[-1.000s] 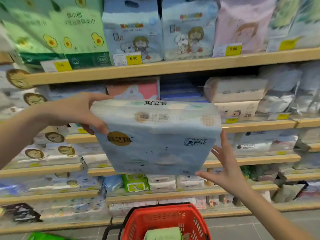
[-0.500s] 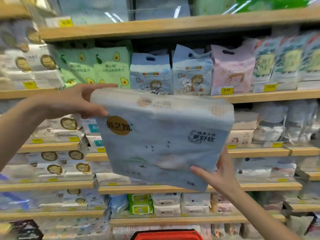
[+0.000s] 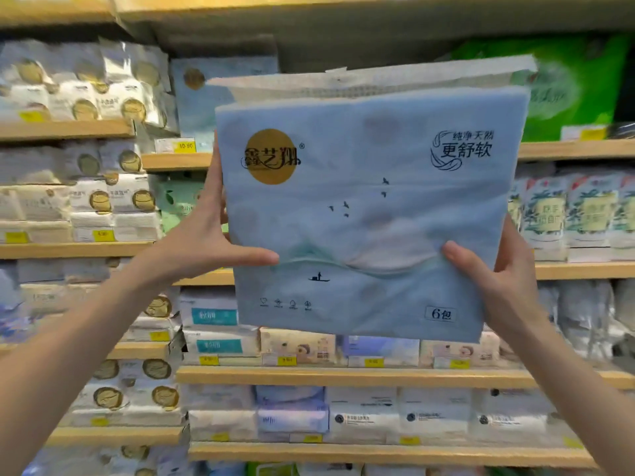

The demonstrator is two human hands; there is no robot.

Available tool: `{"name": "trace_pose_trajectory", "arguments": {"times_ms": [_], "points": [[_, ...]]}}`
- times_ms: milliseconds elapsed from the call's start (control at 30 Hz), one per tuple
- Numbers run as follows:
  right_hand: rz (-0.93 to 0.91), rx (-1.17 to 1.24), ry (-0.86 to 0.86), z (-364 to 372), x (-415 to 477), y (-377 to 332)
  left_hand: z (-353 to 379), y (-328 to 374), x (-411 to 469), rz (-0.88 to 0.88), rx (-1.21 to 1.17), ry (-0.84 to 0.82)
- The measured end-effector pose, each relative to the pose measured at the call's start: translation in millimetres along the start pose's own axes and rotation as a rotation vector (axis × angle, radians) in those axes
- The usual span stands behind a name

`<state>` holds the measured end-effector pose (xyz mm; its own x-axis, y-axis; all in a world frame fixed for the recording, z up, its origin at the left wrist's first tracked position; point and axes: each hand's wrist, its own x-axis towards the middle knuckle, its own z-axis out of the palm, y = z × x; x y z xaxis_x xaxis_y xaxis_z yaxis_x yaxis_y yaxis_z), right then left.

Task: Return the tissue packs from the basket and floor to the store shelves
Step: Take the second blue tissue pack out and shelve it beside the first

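**Centre of frame: blue tissue pack held up before the upper shelves**

Centre frame, blue tissue pack (image 3: 371,214) upright in the air, printed face toward the camera, touching no shelf. Left hand (image 3: 202,242) grips its left edge, thumb laid across the front, fingers running up the side. Right hand (image 3: 498,280) grips the lower right corner, thumb on the front, fingers out of sight behind. Wrapper dimples under the right thumb, so the contents are soft and the film is slack.

Likely home: a matching blue pack (image 3: 202,97) with the same gold disc stands at upper centre-left, partly hidden behind the held one, on the shelf board (image 3: 175,161). Judged approach:
- keep both grips low and even so the pack does not sag or twist
- lead with the bottom edge onto the board, then slide it in beside its match
- let go only once the weight sits on the board

Obstacles:
- the white seam flap along the pack's top stands proud, and the board above looks close, so it may catch
- the yellow price tag (image 3: 184,146) on the board's lip could be knocked
- the green pack (image 3: 567,87) at upper right bounds the space on that side
- the held pack hides the gap itself, so I cannot tell how much room is free

White gold-disc packs (image 3: 86,97) fill the upper left. Basket and floor are out of frame.
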<state>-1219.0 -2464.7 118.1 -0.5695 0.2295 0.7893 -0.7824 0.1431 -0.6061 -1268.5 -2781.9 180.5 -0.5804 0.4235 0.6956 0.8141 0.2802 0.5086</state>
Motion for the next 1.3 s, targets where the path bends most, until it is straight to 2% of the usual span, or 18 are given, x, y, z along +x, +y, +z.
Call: {"name": "trace_pose_trajectory", "arguments": {"times_ms": [67, 167, 467, 700, 800, 1100, 1300], "points": [[-0.002, 0.037, -0.001, -3.6, 6.2, -9.0, 6.8, 1.9, -4.4, 0.030, 0.051, 0.054], [0.021, 0.085, -0.007, -8.4, 11.7, -14.1, 17.1, -3.4, -12.3, 0.022, 0.005, 0.115], [0.042, -0.039, -0.107, 4.4, 44.8, -7.6, 6.9, -19.9, 14.2, 0.095, 0.009, 0.196], [-0.132, -0.349, -0.184, 34.3, 113.4, -6.2, -36.5, -46.1, 73.2, 0.187, 0.031, 0.258], [-0.218, -0.394, -0.199, 47.2, 143.9, -5.3, -54.5, -52.7, 99.5, 0.231, 0.052, 0.281], [-0.524, -0.712, -0.069, 65.8, 199.4, -4.8, -70.6, -57.6, 159.2, 0.451, 0.237, 0.275], [-0.568, -0.725, -0.059, 55.6, 237.3, -5.4, -82.5, -44.8, 204.6, 0.543, 0.357, 0.248]]}}
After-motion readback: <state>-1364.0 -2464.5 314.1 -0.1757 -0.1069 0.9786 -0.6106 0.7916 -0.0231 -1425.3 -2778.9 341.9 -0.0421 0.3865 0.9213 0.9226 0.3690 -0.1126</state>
